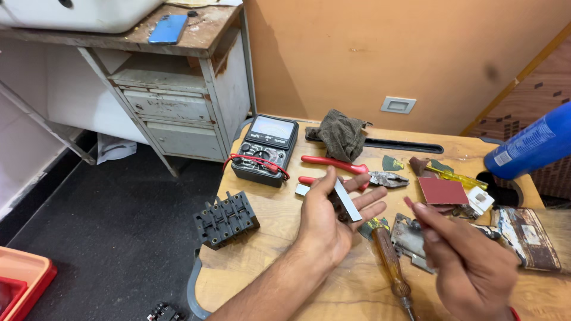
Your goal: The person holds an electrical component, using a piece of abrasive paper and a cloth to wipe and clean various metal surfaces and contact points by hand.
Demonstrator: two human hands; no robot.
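Observation:
My left hand is raised palm-up over the wooden table and holds a small dark part with a flat shiny metal strip across its fingers. My right hand hovers to its right, fingers bunched, index finger pointing toward the left hand; it looks blurred and I see nothing in it. Under the hands lie a wooden-handled screwdriver and a metal bracket.
On the table: an analog multimeter with red leads, red-handled pliers, a grey rag, a black terminal block at the left edge, sandpaper, a yellow screwdriver, a blue can. A grey metal desk with a blue phone stands behind.

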